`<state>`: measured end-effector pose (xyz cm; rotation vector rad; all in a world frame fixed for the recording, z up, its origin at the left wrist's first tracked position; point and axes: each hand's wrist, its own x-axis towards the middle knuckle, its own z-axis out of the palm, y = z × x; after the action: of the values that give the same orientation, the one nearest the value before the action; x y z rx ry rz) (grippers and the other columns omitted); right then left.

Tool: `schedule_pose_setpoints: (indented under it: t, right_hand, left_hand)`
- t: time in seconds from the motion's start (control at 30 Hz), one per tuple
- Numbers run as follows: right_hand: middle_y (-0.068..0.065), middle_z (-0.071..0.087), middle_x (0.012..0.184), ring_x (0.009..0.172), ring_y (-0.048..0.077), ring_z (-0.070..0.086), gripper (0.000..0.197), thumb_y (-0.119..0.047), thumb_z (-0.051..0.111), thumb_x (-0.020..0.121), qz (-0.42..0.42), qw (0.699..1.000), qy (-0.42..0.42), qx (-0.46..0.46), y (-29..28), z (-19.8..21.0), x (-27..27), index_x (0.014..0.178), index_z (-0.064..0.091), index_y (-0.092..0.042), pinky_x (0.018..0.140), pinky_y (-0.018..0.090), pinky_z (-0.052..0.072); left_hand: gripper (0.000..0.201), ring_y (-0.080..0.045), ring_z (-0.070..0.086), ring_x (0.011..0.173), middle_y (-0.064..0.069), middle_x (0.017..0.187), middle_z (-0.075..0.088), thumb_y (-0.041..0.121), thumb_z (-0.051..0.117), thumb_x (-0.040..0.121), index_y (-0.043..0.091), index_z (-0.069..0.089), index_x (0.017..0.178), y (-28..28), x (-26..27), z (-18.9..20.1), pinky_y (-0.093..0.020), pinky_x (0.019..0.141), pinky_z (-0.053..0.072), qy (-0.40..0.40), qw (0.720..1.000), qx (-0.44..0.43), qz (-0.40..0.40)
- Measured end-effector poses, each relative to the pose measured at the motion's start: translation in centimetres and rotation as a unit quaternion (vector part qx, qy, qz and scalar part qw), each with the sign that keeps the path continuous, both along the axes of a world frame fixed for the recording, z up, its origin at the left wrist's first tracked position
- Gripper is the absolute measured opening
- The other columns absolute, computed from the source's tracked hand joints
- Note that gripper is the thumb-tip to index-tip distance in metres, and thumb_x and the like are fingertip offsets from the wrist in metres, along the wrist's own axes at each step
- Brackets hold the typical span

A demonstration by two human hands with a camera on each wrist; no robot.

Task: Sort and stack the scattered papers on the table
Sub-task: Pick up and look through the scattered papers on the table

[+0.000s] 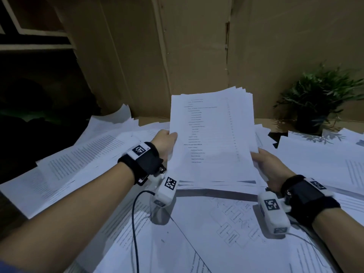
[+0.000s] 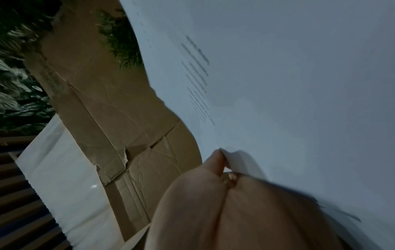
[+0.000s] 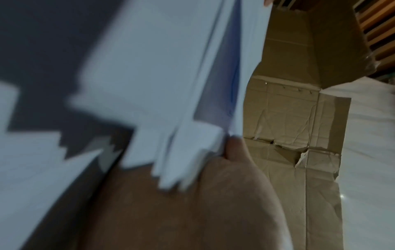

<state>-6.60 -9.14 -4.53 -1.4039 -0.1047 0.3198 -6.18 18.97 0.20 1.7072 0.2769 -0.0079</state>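
A stack of papers (image 1: 212,138) is held up off the bench (image 1: 272,134) at the centre of the head view, tilted toward the camera, with an indented list of printed lines on its top sheet and the edges of the sheets behind it fanned unevenly at 1 o'clock. The left hand (image 1: 164,143) grips the stack's left edge at 9 o'clock, its fingers clamped on the paper; in the left wrist view a thumb is seen pressed against the sheet's edge. The right hand (image 1: 269,166) holds the lower right corner at 4 o'clock, thumb on top and fingers curled beneath, and in the right wrist view the staggered sheet edges are seen resting against the palm. Beneath and around the stack, scattered papers (image 1: 197,233) cover the bench, overlapping at many angles; one at 6 o'clock bears a box diagram. A potted plant (image 1: 319,99) stands at 2 o'clock against a cardboard backdrop (image 1: 197,46). A black cable (image 1: 135,223) runs across the sheets at 7 o'clock.
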Motion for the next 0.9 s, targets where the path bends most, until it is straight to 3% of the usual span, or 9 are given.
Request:
schedule_pose_setpoints:
  t: [0.13, 0.2, 0.27, 0.37, 0.43, 0.6, 0.73, 0.8, 0.9]
  right_hand:
    - [-0.023, 0.054, 0.131, 0.123, 0.006, 0.053, 0.055, -0.063, 0.037, 0.096, -0.023, 0.999, -0.005, -0.029, 0.2, 0.3, 0.1, 0.142, 0.046, -0.033, 0.104, 0.031, 0.031]
    - [-0.011, 0.06, 0.131, 0.122, 0.01, 0.059, 0.084, -0.064, 0.069, 0.075, 0.02, 0.998, -0.042, -0.043, 0.0, -0.3, 0.4, 0.143, 0.049, -0.017, 0.107, 0.029, 0.038]
    - [0.005, 0.067, 0.13, 0.118, 0.02, 0.065, 0.096, -0.048, 0.092, 0.056, 0.03, 0.998, -0.058, -0.002, -0.6, -1.3, 1.2, 0.136, 0.055, -0.009, 0.104, 0.032, 0.049]
    - [0.007, 0.067, 0.13, 0.122, 0.027, 0.063, 0.053, -0.01, 0.069, 0.086, -0.019, 0.997, -0.07, 0.037, -0.9, -1.8, 2.0, 0.137, 0.054, -0.01, 0.108, 0.044, 0.045]
    - [0.008, 0.067, 0.129, 0.119, 0.026, 0.063, 0.044, 0.004, 0.054, 0.095, -0.066, 0.994, -0.079, 0.042, -1.3, -2.0, 2.4, 0.137, 0.053, -0.009, 0.102, 0.039, 0.047]
    - [0.009, 0.067, 0.124, 0.093, 0.015, 0.073, 0.041, 0.002, 0.051, 0.098, -0.09, 0.992, -0.051, 0.075, -1.5, -1.9, 2.2, 0.138, 0.053, -0.007, 0.066, 0.023, 0.059]
    - [0.008, 0.073, 0.116, 0.088, 0.021, 0.075, 0.07, -0.016, 0.078, 0.068, -0.082, 0.993, -0.034, 0.079, -1.7, -1.5, 2.0, 0.134, 0.057, -0.01, 0.059, 0.029, 0.06]
    - [0.004, 0.072, 0.119, 0.096, 0.019, 0.074, 0.084, -0.025, 0.079, 0.056, -0.077, 0.994, -0.037, 0.073, -1.5, -1.2, 1.7, 0.136, 0.056, -0.012, 0.065, 0.029, 0.06]
    - [-0.001, 0.07, 0.123, 0.107, 0.014, 0.068, 0.047, -0.01, 0.062, 0.091, -0.081, 0.992, -0.044, 0.083, -1.7, -1.6, 2.0, 0.137, 0.054, -0.014, 0.079, 0.03, 0.053]
  left_hand:
    - [0.008, -0.029, 0.06, 0.093, -0.014, 0.105, 0.059, 0.013, 0.052, 0.1, 0.01, 0.047, 0.094, -1.7, 0.2, 0.0, -0.035, 0.082, 0.049, -0.03, 0.998, 0.014, 0.043]
    - [0.021, -0.03, 0.063, 0.103, -0.014, 0.121, 0.059, 0.013, 0.055, 0.099, 0.013, 0.043, 0.116, -2.2, 0.3, -0.2, -0.04, 0.09, 0.054, -0.028, 0.998, 0.004, 0.054]
    - [0.039, -0.027, 0.063, 0.094, -0.012, 0.115, 0.061, 0.013, 0.058, 0.097, 0.015, 0.036, 0.129, -1.9, -0.1, 0.1, -0.035, 0.078, 0.056, -0.029, 0.998, -0.015, 0.054]
    - [0.048, -0.028, 0.059, 0.087, -0.014, 0.108, 0.061, 0.012, 0.059, 0.097, 0.018, 0.031, 0.135, 0.6, -1.4, 0.3, -0.037, 0.074, 0.055, 0.004, 0.998, 0.022, 0.052]
    - [0.043, -0.027, 0.057, 0.092, -0.016, 0.116, 0.056, 0.013, 0.058, 0.097, 0.014, 0.037, 0.135, 3.5, -2.4, 0.1, -0.036, 0.073, 0.054, 0.042, 0.99, 0.113, 0.069]
    - [0.045, -0.035, 0.054, 0.112, -0.018, 0.134, 0.05, 0.019, 0.064, 0.095, 0.003, 0.049, 0.134, 12.8, -5.3, 0.2, -0.033, 0.082, 0.044, 0.151, 0.928, 0.329, 0.089]
    - [0.024, -0.033, 0.059, 0.107, -0.016, 0.112, 0.055, 0.024, 0.073, 0.087, 0.007, 0.058, 0.089, 17.8, -7.6, 0.2, -0.039, 0.09, 0.047, 0.246, 0.872, 0.415, 0.079]
    - [0.04, -0.034, 0.059, 0.108, -0.016, 0.117, 0.059, 0.03, 0.075, 0.085, 0.001, 0.059, 0.108, 19.4, -8.3, -0.1, -0.04, 0.089, 0.047, 0.26, 0.857, 0.438, 0.077]
    - [0.064, -0.037, 0.054, 0.119, -0.019, 0.133, 0.053, 0.035, 0.075, 0.084, -0.004, 0.051, 0.13, 21.3, -8.9, -0.4, -0.037, 0.084, 0.044, 0.282, 0.843, 0.446, 0.108]
